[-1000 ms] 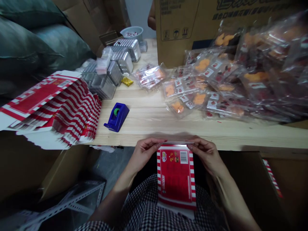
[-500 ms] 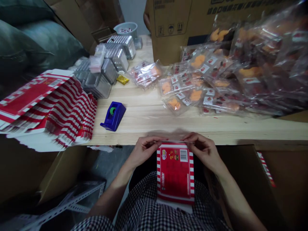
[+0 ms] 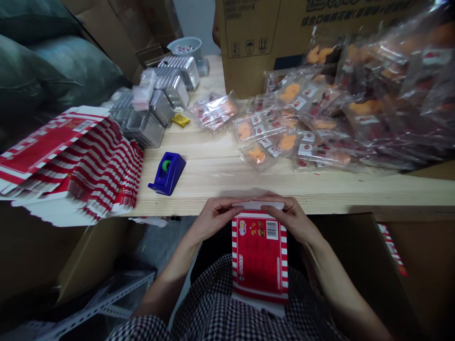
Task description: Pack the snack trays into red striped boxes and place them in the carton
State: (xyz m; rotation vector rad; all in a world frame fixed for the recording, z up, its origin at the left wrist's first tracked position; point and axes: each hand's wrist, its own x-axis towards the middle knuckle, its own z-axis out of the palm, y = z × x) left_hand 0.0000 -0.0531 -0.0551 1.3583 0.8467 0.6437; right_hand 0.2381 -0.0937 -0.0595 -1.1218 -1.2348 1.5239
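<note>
A red card box (image 3: 259, 258) with striped edges, a barcode and small food pictures rests upright against the person's lap at the table's front edge. Its white top flap shows between the hands. My left hand (image 3: 216, 219) pinches the flap's left corner between thumb and fingers. On the right side, my right hand (image 3: 287, 215) has its thumb on the front of the flap and its fingers behind it. Both hands are closed on the box's top. The inside of the box is hidden.
Left on the table lie stacked red striped cartons (image 3: 103, 166), a blue tape dispenser (image 3: 168, 174), clear plastic cases (image 3: 145, 125) and a yellow packet (image 3: 181, 120). Bagged orange toys (image 3: 291, 142) pile up at the right before a large cardboard box (image 3: 249, 52). A bowl (image 3: 185, 46) stands behind.
My right hand has moved left and inward along the top of the box. The white flap now stands more in view between the hands. The camera view has shifted slightly.
</note>
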